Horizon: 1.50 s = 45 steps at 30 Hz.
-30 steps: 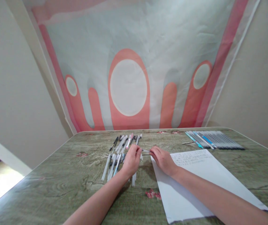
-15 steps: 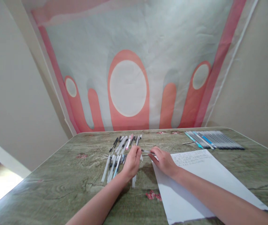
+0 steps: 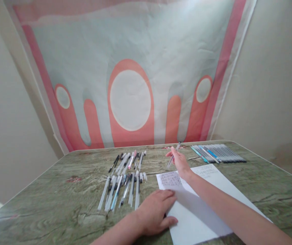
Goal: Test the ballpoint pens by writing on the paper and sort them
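Observation:
My right hand is closed around a clear-barrelled pen with a dark end, held tilted above the table just past the paper's far edge. My left hand lies flat, its fingers stretched onto the left edge of a white sheet of paper. A small dark spot shows between its thumb and forefinger; I cannot make out what it is. Rows of handwriting run along the top of the sheet. Left of the paper, several clear pens lie side by side, with a second group of pens behind them.
At the back right of the wood-patterned table, a neat row of grey pens lies beside blue and teal ones. A wall covering with red and white shapes rises behind the table.
My hands have separated. The right moved up and now holds the pen alone; the left dropped down onto the paper's edge. The view has turned slightly right.

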### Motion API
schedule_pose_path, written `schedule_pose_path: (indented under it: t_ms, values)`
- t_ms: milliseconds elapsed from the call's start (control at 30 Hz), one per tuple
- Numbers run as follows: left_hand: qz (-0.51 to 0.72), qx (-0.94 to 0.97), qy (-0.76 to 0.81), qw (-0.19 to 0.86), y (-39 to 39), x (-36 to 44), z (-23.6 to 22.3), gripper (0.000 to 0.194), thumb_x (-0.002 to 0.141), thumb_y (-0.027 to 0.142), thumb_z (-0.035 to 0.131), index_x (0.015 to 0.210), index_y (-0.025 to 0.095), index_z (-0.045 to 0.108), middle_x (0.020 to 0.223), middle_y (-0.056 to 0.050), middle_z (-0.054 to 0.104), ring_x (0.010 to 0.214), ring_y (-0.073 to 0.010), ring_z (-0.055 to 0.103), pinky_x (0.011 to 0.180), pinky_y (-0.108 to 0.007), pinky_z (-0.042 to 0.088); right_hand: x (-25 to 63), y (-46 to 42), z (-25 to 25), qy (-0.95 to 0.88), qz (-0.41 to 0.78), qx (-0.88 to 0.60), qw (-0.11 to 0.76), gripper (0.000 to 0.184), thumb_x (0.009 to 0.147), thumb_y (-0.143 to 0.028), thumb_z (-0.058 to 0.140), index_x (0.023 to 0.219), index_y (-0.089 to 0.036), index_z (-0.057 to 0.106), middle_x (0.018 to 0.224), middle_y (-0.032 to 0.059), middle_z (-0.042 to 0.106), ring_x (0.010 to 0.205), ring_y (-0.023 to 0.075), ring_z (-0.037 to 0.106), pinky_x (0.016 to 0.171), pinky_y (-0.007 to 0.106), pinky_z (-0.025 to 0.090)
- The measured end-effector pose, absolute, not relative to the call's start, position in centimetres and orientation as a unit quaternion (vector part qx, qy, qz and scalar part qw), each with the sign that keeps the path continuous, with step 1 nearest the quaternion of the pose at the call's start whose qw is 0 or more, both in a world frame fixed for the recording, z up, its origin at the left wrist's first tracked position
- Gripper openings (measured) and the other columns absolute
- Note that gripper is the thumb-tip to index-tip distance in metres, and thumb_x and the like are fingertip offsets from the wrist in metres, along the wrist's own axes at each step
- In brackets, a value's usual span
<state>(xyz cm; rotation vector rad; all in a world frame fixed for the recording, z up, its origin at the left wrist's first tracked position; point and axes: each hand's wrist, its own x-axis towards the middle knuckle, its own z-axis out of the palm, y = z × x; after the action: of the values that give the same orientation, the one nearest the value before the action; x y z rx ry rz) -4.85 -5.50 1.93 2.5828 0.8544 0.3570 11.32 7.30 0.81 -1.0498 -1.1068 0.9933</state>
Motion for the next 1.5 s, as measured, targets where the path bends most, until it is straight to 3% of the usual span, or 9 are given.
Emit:
schedule_pose_path:
  t_ms: [100,267,467,633,833,1133,1500]
  values:
    - [0.118,0.927,0.302,0.188,-5.3,-5.0,1.7,0.055,0.077,0.044,0.052,0.126,0.020,0.043,0.131,-0.010,0.043,0.119,-0.0253,0.039,0.102,-0.037,0.027,12.7,7.5,2.1,-0.487,0.462,-0.438,0.598,0.052,0.075,-0.061,0.045,0.065,-0.013,0.063,0.042,-0.0049,0.039,0.036,0.0062,0.034,0.036,0.020,0.024]
    - [0.098,0.928,0.311,0.179,-5.1,-5.1,1.6,0.056,0.078,0.043,0.049,0.129,0.021,0.040,0.136,-0.009,0.038,0.122,-0.0257,0.035,0.104,-0.039,0.025,16.7,6.7,2.0,-0.551,0.413,-0.467,0.555,0.039,0.070,-0.050,0.057,0.080,-0.013,0.063,0.063,0.0023,0.060,0.051,0.0104,0.049,0.045,0.022,0.035]
    - [0.061,0.928,0.322,0.179,-4.9,-5.2,2.1,0.058,0.079,0.044,0.047,0.132,0.021,0.035,0.138,-0.008,0.033,0.124,-0.0255,0.032,0.104,-0.040,0.024,24.6,4.8,-2.5,-0.517,0.342,-0.575,0.534,0.024,0.071,-0.042,0.054,0.069,-0.019,0.053,0.046,-0.0063,0.046,0.043,0.0094,0.040,0.045,0.022,0.032]
    - [0.064,0.928,0.320,0.181,-4.8,-5.2,2.1,0.056,0.080,0.044,0.047,0.131,0.023,0.035,0.139,-0.007,0.033,0.125,-0.0242,0.032,0.105,-0.040,0.024,28.9,4.1,-4.8,-0.529,0.292,-0.602,0.522,0.020,0.074,-0.040,0.049,0.074,-0.019,0.051,0.053,-0.0025,0.052,0.047,0.0117,0.047,0.047,0.024,0.036]
    - [0.063,0.926,0.327,0.177,-4.5,-5.1,1.6,0.052,0.082,0.042,0.045,0.130,0.024,0.036,0.139,-0.006,0.033,0.126,-0.0223,0.031,0.106,-0.039,0.023,29.8,3.8,-5.1,-0.577,0.205,-0.625,0.484,0.011,0.073,-0.032,0.051,0.070,-0.022,0.050,0.053,-0.0040,0.050,0.046,0.0109,0.044,0.045,0.023,0.033]
    - [0.063,0.929,0.324,0.167,-4.4,-5.0,1.6,0.050,0.083,0.041,0.044,0.130,0.024,0.037,0.138,-0.005,0.035,0.126,-0.0214,0.031,0.106,-0.039,0.024,30.9,3.9,-4.8,-0.614,0.149,-0.630,0.452,0.021,0.078,-0.036,0.043,0.065,-0.020,0.047,0.055,-0.0019,0.053,0.052,0.0134,0.050,0.050,0.024,0.035]
    - [0.070,0.930,0.324,0.161,-4.2,-5.1,1.3,0.048,0.084,0.039,0.043,0.129,0.025,0.038,0.138,-0.004,0.035,0.125,-0.0203,0.033,0.106,-0.038,0.025,31.4,4.2,-5.5,-0.653,0.133,-0.615,0.421,0.015,0.075,-0.029,0.045,0.062,-0.022,0.046,0.056,-0.0022,0.051,0.056,0.0141,0.048,0.053,0.025,0.035]
